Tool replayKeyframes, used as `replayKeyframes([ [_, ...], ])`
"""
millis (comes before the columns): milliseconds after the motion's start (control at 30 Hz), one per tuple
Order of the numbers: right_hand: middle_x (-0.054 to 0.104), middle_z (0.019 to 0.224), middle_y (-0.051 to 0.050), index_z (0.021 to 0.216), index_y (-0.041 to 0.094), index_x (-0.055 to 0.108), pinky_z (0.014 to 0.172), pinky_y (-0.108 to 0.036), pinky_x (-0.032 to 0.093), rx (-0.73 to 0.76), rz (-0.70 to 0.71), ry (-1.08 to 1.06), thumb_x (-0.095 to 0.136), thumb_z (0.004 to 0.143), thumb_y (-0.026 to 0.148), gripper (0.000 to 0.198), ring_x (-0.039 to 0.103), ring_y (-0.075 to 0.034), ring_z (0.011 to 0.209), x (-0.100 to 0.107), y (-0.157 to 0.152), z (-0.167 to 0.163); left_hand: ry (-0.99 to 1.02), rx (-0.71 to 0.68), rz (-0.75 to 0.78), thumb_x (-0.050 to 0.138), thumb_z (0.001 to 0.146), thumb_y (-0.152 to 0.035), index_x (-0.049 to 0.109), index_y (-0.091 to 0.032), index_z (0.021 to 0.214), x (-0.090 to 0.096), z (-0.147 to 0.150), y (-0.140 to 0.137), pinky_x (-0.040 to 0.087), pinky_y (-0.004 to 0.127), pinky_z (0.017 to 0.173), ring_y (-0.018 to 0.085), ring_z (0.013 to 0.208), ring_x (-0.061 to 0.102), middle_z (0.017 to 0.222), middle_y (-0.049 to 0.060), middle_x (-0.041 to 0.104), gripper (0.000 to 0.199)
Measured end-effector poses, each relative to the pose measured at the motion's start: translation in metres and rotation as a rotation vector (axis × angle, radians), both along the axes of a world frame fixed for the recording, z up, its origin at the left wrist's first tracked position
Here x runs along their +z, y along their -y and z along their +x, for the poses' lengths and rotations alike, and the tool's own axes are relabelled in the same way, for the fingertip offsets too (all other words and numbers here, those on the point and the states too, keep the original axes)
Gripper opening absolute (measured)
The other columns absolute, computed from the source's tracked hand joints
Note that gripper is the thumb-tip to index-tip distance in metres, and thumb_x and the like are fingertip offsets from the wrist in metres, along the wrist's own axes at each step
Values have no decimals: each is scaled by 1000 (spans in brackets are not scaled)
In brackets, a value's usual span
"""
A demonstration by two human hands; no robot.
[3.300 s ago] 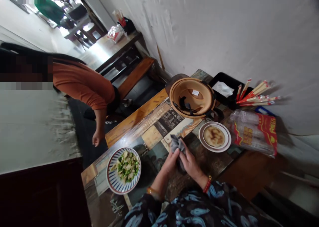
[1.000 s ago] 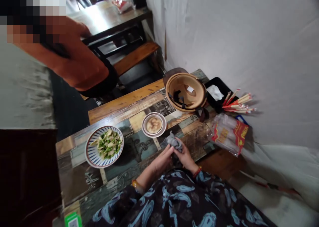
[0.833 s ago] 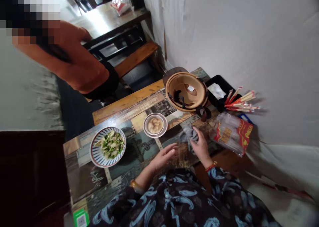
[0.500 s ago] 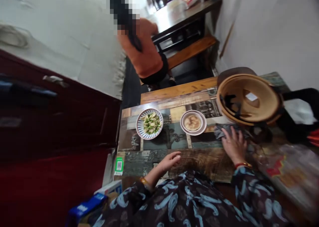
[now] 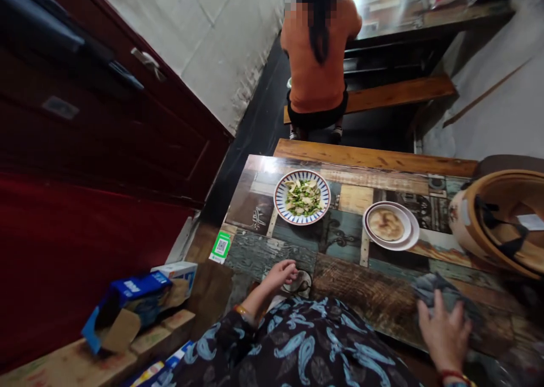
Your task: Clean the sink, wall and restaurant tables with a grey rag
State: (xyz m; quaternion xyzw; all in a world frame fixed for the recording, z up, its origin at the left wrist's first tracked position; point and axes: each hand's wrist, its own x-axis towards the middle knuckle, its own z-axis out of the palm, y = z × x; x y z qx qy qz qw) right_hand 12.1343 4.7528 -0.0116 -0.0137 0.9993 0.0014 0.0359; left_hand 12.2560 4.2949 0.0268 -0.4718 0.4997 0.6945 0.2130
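My right hand (image 5: 446, 327) presses down on a crumpled grey cloth (image 5: 442, 296) near the table's front right, its fingers bent over it. My left hand (image 5: 284, 275) hovers by the front edge close to my body, fingers loosely curved and holding nothing. Just beside it is a small round shape (image 5: 302, 284) that I cannot make out. A striped bowl (image 5: 302, 197) of chopped green and pale food stands toward the back left of the patterned table (image 5: 344, 276). To its right, a white bowl (image 5: 386, 224) with pale brown contents rests on a plate.
A large tan pot-like container (image 5: 463, 214) takes up the table's right end. A green QR card (image 5: 221, 246) lies at the left edge. Opened boxes (image 5: 140, 296) are stacked at lower left, below a dark red door (image 5: 170, 143). Beyond a wooden bench (image 5: 374, 157), a person sits facing away.
My right hand has drawn the cloth toward me along the table's front. My left hand stays near the edge, its fingers more curved. The view has turned left.
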Motion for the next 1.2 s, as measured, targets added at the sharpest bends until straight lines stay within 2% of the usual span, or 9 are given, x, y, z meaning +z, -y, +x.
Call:
replayKeyframes([
  [167, 29, 162, -16, 147, 21, 51, 109, -61, 36, 208, -102, 178, 35, 96, 46, 58, 29, -41, 146, 5, 131, 55, 1, 54, -16, 76, 74, -52, 65, -19, 105, -21, 19, 66, 45, 20, 61, 11, 69, 65, 87, 4, 71, 46],
  [300, 28, 165, -5, 147, 32, 49, 108, -56, 41, 382, -160, 303, 43, 97, 38, 51, 24, -38, 150, 5, 265, 70, 0, 39, -18, 78, 73, -48, 66, -18, 103, -29, 27, 116, 45, 21, 60, 11, 69, 66, 87, 4, 73, 44],
  [400, 29, 165, -2, 147, 36, 48, 111, -57, 37, 613, -239, 406, 52, 93, 27, 55, 21, -36, 151, 0, 355, 74, 12, 46, -44, 79, 72, -45, 66, -17, 104, -37, 32, 151, 45, 21, 59, 11, 68, 66, 87, 5, 73, 44],
  [533, 30, 165, 2, 143, 40, 51, 113, -58, 34, 875, -339, 543, 58, 87, 18, 61, 24, -33, 151, -4, 419, 70, 41, 60, -85, 80, 71, -44, 65, -16, 102, -47, 38, 196, 44, 21, 57, 12, 64, 65, 82, 4, 72, 45],
  [633, 34, 163, 4, 143, 42, 51, 114, -56, 34, 823, -344, 527, 51, 88, 11, 63, 24, -29, 151, -4, 402, 63, 40, 68, -107, 80, 70, -45, 64, -17, 102, -50, 39, 223, 45, 21, 58, 11, 63, 65, 83, 3, 71, 45],
  [767, 35, 162, 0, 144, 37, 52, 114, -54, 36, 474, -253, 343, 42, 94, 17, 55, 22, -29, 152, -5, 317, 54, 14, 73, -91, 79, 70, -47, 65, -17, 103, -48, 33, 238, 47, 22, 61, 12, 67, 67, 85, 4, 72, 46],
  [900, 34, 160, -9, 142, 25, 54, 118, -53, 32, 238, -146, 161, 37, 97, 27, 48, 30, -28, 147, -6, 242, 45, -26, 73, -30, 79, 72, -47, 65, -17, 103, -44, 15, 225, 48, 22, 61, 12, 67, 67, 84, 4, 73, 45],
  [1000, 32, 159, -11, 142, 22, 54, 117, -52, 33, 116, -59, 114, 37, 97, 31, 48, 31, -30, 145, -9, 230, 44, -75, 64, 20, 79, 75, -43, 65, -17, 103, -41, -10, 204, 49, 21, 61, 11, 68, 67, 84, 5, 73, 41],
  [1200, 27, 162, -5, 146, 31, 50, 108, -54, 42, -64, 38, 139, 40, 95, 35, 52, 28, -36, 144, -11, 249, 49, -176, 73, 95, 76, 80, -37, 63, -18, 116, -37, -79, 157, 49, 20, 60, 10, 68, 66, 91, 4, 72, 42],
])
